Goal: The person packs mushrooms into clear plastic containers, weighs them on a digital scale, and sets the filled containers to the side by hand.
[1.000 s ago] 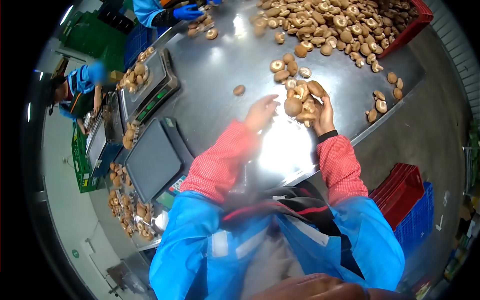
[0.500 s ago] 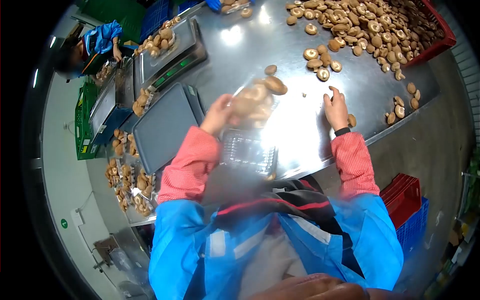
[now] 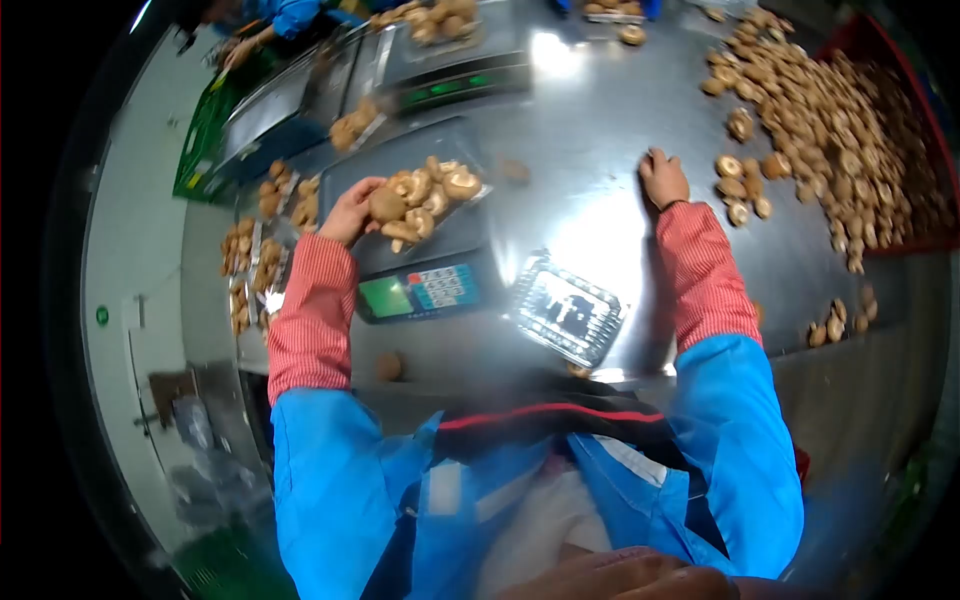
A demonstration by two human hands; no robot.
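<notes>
My left hand [image 3: 352, 212] grips the left edge of a clear tray heaped with brown mushrooms [image 3: 420, 205], held over the grey weighing plate [image 3: 455, 155] of a scale. The scale's keypad and green display [image 3: 420, 293] face me. Over the metal table, my right hand [image 3: 665, 180] has its fingers curled; whether anything is in them is too small to tell. Between my forearms, nearer my body, lies an empty clear plastic tray [image 3: 568, 308]. A few loose mushrooms [image 3: 740, 188] rest to the right of my right hand.
A large mushroom pile [image 3: 830, 130] spills from a red crate [image 3: 935, 240] at the right. Filled packs [image 3: 268, 262] lie at the left. Another scale [image 3: 455, 80] bears mushrooms at the back. At the upper left a person's hand [image 3: 238, 52] shows.
The view has swung left. My left hand has carried the filled tray leftward to above the scale plate. My right hand let go of the mushrooms earlier and is now apart from them, fingers curled.
</notes>
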